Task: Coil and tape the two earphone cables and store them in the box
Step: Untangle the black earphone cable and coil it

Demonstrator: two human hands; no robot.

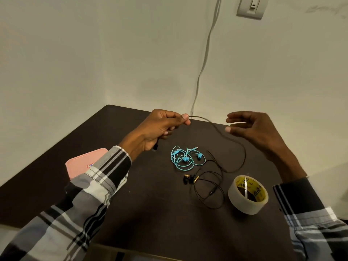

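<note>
Left hand pinches black earphone cable near plug end; right hand open, empty, just beside raised strand. Remainder slack on counter, near blue earphones and tape roll. Risk: trailing loops snag blue set or knot during coiling; pink box partly behind sleeve

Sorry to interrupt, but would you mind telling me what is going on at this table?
A person is starting on the black earphones: the left hand pinches one end of their cable above the dark table, while the right hand hovers open near the cable. The blue earphones lie loosely tangled, untaped. The tape roll sits untouched at the right, the pink box at the left.
</note>
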